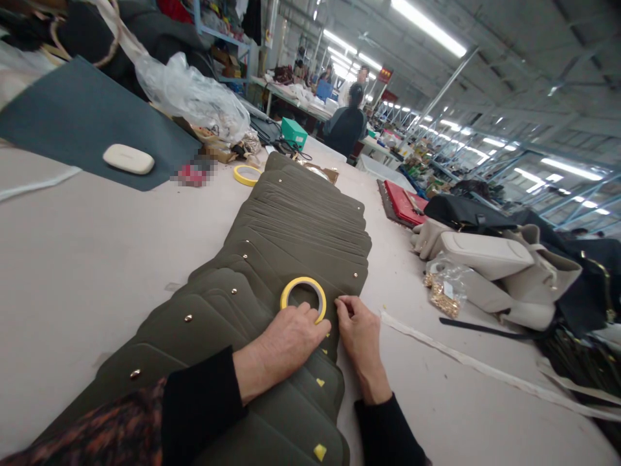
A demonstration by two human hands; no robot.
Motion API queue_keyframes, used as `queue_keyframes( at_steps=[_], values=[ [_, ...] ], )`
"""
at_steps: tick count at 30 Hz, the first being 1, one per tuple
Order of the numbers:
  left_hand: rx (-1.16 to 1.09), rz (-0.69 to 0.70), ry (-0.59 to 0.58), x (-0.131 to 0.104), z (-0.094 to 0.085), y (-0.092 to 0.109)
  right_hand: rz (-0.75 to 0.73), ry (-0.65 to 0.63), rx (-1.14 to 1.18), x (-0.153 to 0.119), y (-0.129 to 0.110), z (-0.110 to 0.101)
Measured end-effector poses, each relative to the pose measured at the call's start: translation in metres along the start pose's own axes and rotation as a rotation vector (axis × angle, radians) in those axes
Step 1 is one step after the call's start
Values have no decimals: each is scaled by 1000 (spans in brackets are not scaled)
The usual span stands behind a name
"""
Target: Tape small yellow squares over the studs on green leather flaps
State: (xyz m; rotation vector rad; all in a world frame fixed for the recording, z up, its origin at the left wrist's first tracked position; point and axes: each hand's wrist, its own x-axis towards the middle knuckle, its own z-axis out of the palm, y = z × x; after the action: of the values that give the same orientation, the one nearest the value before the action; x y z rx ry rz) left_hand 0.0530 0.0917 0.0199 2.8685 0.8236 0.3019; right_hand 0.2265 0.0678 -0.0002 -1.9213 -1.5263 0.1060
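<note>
Rows of long white fluorescent tubes [429, 27] light a deep workshop, glowing beneath a grey ceiling [524, 68] that is crossed by darker beams and tilts steeply in the head camera's view. A slim, pale metal pole [441, 95] slants across the upper right, above blue metal framework [504, 169] that recedes along that side. At upper left stands a blue metal shelving rack [223, 35], its levels crowded. Farther back, a long pale-topped table [279, 92] bears piled goods, and a small red sign [385, 75] hangs overhead, its lettering too small to read. A broad, pale worktable [466, 401] fills the foreground.
</note>
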Motion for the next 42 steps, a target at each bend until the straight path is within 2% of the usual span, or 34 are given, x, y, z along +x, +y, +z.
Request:
queue_keyframes(
  at_steps=[4,6,9,11,14,19,22,24,26,27,30,32,37,42],
  values=[
    [-9,1,19,0,3,-2,22,107,-12,-4,10,-5],
    [-14,4,37,0,4,-3,-104,141,-16,-7,14,-9],
    [1,10,75,1,5,-5,-364,89,-92,-9,17,-9],
    [22,7,101,2,4,-6,-428,47,-155,-8,15,-4],
    [41,16,130,2,2,-7,-339,24,-204,-4,10,4],
    [-1,26,166,2,-5,-11,-42,-35,-135,3,-1,4],
    [-56,65,194,1,-9,-16,44,-194,-64,1,-6,-7],
    [-77,83,220,-1,-10,-19,59,-363,1,-4,-8,-17],
    [-110,85,248,-2,-11,-21,61,-447,78,-9,-10,-26],
    [-139,86,263,-3,-11,-22,63,-427,129,-12,-11,-30],
    [-251,109,305,-4,-10,-22,63,-239,326,-20,-15,-38],
    [-302,140,333,-4,-9,-22,13,-149,407,-25,-20,-41],
    [-330,177,363,-6,-8,-20,-264,-77,336,-29,-31,-43],
    [-365,94,304,-8,-10,-17,-424,-60,222,-27,-34,-40]
  ],
)
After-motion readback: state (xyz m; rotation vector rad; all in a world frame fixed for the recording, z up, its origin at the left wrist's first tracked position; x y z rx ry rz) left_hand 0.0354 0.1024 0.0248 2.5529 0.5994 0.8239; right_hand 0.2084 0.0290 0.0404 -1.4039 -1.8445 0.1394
